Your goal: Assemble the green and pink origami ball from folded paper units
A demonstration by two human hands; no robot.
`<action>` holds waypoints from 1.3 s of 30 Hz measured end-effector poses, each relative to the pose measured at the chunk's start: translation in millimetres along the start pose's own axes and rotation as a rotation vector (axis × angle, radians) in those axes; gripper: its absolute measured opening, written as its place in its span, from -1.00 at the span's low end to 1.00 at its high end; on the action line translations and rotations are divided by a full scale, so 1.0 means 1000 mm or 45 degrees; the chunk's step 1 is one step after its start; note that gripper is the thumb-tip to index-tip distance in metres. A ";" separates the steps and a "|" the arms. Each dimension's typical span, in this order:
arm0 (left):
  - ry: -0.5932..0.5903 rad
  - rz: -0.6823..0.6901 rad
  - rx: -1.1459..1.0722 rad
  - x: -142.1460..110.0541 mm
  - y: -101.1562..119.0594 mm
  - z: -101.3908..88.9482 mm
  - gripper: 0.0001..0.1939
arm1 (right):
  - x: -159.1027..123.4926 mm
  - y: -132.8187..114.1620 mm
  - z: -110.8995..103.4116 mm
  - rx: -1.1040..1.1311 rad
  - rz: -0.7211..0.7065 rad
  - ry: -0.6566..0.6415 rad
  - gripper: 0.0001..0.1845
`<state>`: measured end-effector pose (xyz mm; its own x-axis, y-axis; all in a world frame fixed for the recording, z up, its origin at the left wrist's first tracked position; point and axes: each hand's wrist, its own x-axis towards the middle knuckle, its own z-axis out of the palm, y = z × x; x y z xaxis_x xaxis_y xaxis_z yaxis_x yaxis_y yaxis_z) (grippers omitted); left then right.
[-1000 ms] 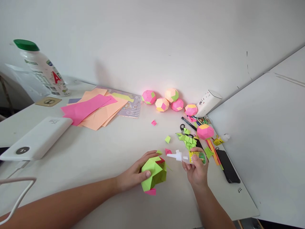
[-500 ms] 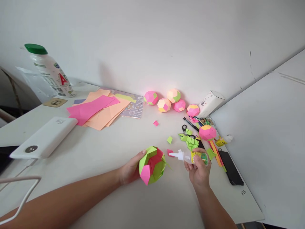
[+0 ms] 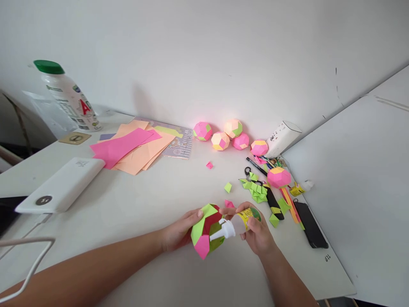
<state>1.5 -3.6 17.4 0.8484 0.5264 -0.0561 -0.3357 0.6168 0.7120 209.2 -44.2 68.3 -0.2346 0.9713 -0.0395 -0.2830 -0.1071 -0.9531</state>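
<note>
The left hand (image 3: 179, 232) cups a green-and-pink paper ball (image 3: 206, 230) just above the tabletop (image 3: 143, 200). The right hand (image 3: 257, 234) is clamped on a glue bottle (image 3: 236, 224), its white nozzle tipped into the ball's open side.

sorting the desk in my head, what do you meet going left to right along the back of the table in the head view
green-capped bottle → pink and orange paper sheets → five finished paper balls → white box

Matt paper ball (image 3: 206, 232), glossy plastic glue bottle (image 3: 234, 225).
</note>
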 end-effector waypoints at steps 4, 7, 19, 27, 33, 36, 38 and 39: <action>-0.010 0.078 0.086 -0.001 -0.001 0.004 -0.41 | -0.002 0.003 0.001 -0.025 0.031 -0.055 -0.69; -0.054 0.117 0.129 -0.002 -0.005 0.003 -0.38 | -0.003 0.003 0.002 -0.003 0.045 -0.134 -0.68; 0.098 0.105 0.327 -0.005 -0.011 -0.003 -0.27 | -0.006 0.010 -0.003 -0.051 0.087 -0.128 -0.67; 0.111 0.132 0.415 -0.005 -0.009 -0.002 -0.29 | -0.006 0.009 -0.003 -0.051 0.068 -0.164 -0.69; 0.098 0.154 0.412 -0.005 -0.012 -0.004 -0.33 | -0.006 0.007 -0.004 -0.114 0.044 -0.190 -0.68; 0.082 0.164 0.416 -0.005 -0.011 -0.002 -0.32 | -0.006 0.006 -0.002 -0.160 0.061 -0.190 -0.68; 0.079 0.173 0.420 -0.005 -0.011 -0.002 -0.32 | -0.006 0.005 -0.001 -0.182 0.063 -0.180 -0.68; 0.078 0.174 0.422 -0.005 -0.011 -0.001 -0.32 | -0.006 0.005 0.000 -0.190 0.059 -0.173 -0.67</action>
<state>0.4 -12.2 9.0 0.7755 0.6310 0.0209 -0.2849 0.3201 0.9035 209.1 -50.3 63.6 -0.3703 0.9274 -0.0532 -0.1307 -0.1087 -0.9855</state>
